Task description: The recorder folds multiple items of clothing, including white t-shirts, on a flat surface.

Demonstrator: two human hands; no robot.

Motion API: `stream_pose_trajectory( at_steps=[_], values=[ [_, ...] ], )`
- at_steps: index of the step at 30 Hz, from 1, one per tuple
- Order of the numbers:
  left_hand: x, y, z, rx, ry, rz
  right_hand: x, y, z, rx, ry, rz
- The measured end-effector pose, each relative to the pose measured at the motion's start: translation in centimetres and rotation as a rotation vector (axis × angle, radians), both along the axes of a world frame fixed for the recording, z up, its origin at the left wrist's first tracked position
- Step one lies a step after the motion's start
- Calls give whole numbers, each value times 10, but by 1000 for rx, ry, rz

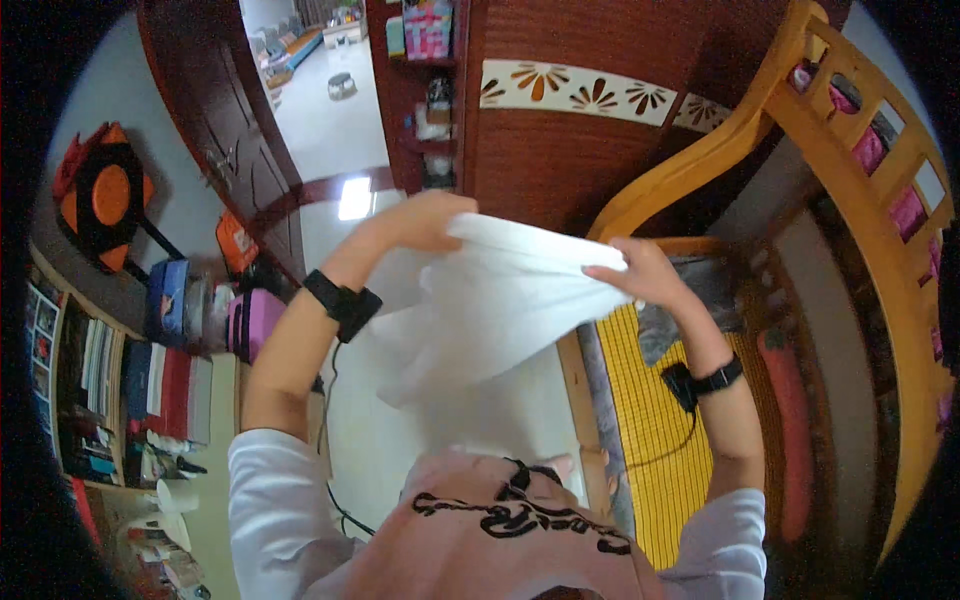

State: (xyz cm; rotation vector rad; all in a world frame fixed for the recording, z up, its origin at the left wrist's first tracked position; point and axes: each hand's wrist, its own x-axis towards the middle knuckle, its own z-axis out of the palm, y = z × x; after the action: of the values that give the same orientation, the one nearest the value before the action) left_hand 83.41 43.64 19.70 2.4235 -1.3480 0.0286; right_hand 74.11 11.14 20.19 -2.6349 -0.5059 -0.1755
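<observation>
A white cloth point(500, 300), perhaps a garment, hangs stretched between my two raised hands in front of me. My left hand point(432, 222) grips its upper left edge; the fingers are partly hidden behind the fabric. At the upper right corner my right hand point(645, 272) pinches the cloth between thumb and fingers. Folds run across the fabric from the right hand, and its lower left part is smeared by motion. Black bands with small boxes sit on my left forearm point(343, 303) and right forearm point(705, 378).
A wooden bunk bed point(700, 130) with a yellow striped mat point(655, 450) stands at my right. Left are a bookshelf point(110, 400), a pale desk top point(225, 430) and a purple box point(258, 318). Ahead are a dark wardrobe point(570, 160) and an open door point(225, 120).
</observation>
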Motion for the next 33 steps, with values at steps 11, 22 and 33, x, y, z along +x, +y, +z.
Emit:
stream_pose_trajectory(
  at_steps=[11,22,33],
  values=[
    [-7,183,-13,31,-103,284,67,136,-7,-74,-168,280],
    [-41,218,-137,78,224,362,60,130,-148,47,450,450],
    [-62,122,-94,-670,506,439,26,147,-108,-182,-184,161]
  ],
)
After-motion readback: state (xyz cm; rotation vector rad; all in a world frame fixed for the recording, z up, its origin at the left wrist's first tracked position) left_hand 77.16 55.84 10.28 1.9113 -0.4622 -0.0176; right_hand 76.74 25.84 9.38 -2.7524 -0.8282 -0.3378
